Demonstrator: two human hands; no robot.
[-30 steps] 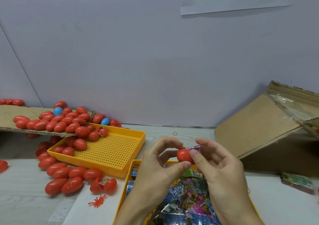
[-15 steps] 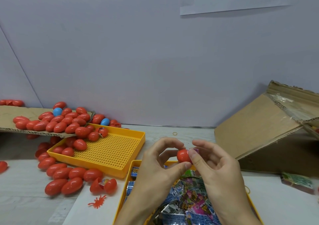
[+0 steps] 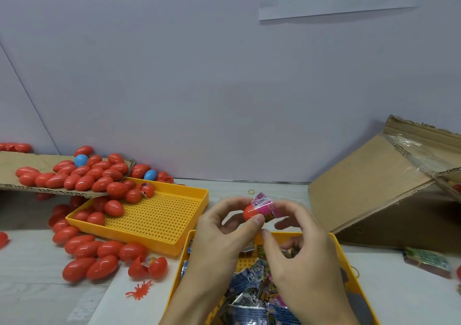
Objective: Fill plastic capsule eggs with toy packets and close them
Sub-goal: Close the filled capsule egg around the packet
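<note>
Left hand fingers: the thumb (image 3: 257, 219) and the fingertips are pinched on a red egg half (image 3: 249, 212), which is held up above the near tray.
Right hand fingers: curled round a pink toy packet (image 3: 265, 206); exactly which fingers press on it cannot be told, since part of the hand is blurred.
Packet position: the pink packet is seated in the open mouth of the red egg half, with most of it sticking out to the right.
Left hand (image 3: 219, 239): raised over the near tray, palm turned toward the other hand.
Right hand (image 3: 301, 247): held just beside the left, over the same tray.
Near tray (image 3: 349, 267): yellow, loaded with a heap of toy packets (image 3: 252, 297) in blue, pink and green.
Far tray (image 3: 159, 222): yellow and perforated, with several closed red eggs lying in its left corner.
Cardboard sheet (image 3: 15, 162): many red eggs (image 3: 82, 180) and one blue egg (image 3: 80, 160) are piled on it.
Table (image 3: 30, 287): more red eggs are scattered on it, along with an open red egg (image 3: 147, 267) and a small red toy bug (image 3: 140, 290).
Cardboard box (image 3: 369, 190): tipped on its side at the right.
</note>
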